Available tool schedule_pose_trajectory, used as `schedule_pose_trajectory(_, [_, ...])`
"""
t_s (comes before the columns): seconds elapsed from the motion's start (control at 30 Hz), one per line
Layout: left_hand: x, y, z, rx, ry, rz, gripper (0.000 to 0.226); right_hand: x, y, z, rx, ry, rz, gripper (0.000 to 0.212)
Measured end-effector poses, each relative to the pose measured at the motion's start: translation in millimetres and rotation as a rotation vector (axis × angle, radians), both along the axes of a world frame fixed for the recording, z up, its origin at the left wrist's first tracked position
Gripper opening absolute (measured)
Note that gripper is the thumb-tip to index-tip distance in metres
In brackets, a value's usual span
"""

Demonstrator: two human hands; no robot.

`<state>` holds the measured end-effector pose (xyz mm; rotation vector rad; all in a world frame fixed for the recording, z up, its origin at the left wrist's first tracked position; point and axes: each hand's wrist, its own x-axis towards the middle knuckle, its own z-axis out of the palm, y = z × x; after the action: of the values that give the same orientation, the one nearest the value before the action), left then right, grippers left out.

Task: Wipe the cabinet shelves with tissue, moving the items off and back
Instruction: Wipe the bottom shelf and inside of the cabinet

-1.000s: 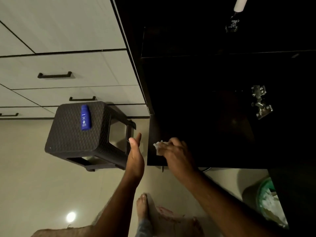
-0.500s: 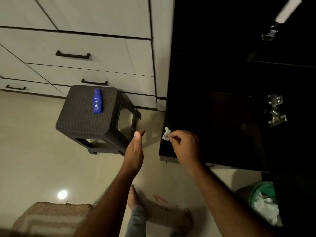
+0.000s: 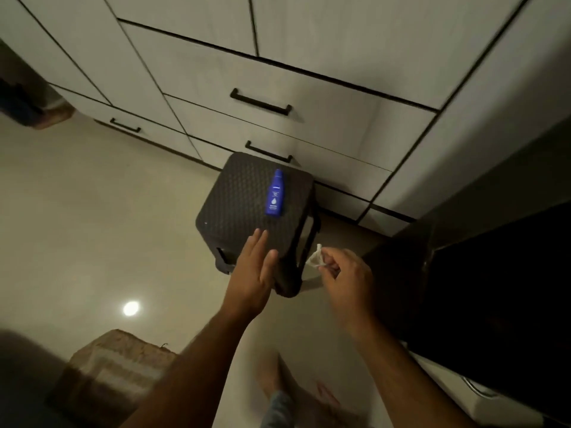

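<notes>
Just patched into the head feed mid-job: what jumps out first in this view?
The blue bottle lying flat on the dark woven stool in the middle of the view stands out most. Just below it, the left hand reaches open toward the stool, while the right hand pinches a small crumpled tissue beside the dark cabinet at the right. White drawers with black handles fill the background.

The left hand [image 3: 251, 274] reaches flat-fingered over the dark stool [image 3: 244, 208], where a blue bottle [image 3: 275, 194] lies. The right hand [image 3: 343, 276] pinches a small tissue [image 3: 315, 257], probably crumpled, beside the dark cabinet [image 3: 482, 288].
</notes>
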<state>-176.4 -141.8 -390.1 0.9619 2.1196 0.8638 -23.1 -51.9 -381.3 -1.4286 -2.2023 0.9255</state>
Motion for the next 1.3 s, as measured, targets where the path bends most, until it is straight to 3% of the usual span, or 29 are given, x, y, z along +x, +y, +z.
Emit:
schedule_pose_trajectory(0.3, [-103,-16,-41,-0.285,0.442,-0.217,0.094,-108,9,-31,-0.052,-0.11,0.119,0.03])
schedule_pose_trajectory(0.43, [-129,-19,-64,-0.372,0.51,-0.234,0.097,-149,19,-57,-0.083,-0.106,0.187,0.03])
schedule_pose_trajectory(0.73, [-164,-7,-128,-0.435,0.533,-0.229,0.092,-230,46,-135,-0.079,-0.145,0.316,0.031])
schedule_pose_trajectory(0.93, [-170,20,-132,-0.419,0.55,-0.186,0.085,-226,67,-145,-0.099,-0.171,0.39,0.031])
schedule_pose_trajectory(1.13, [-166,84,-117,-0.328,0.558,-0.097,0.067,-199,127,-131,-0.039,-0.051,0.093,0.023])
schedule_pose_trajectory(1.3, [-162,149,-123,-0.268,0.274,-0.027,0.038,-190,173,-149,-0.343,-0.065,-0.095,0.025])
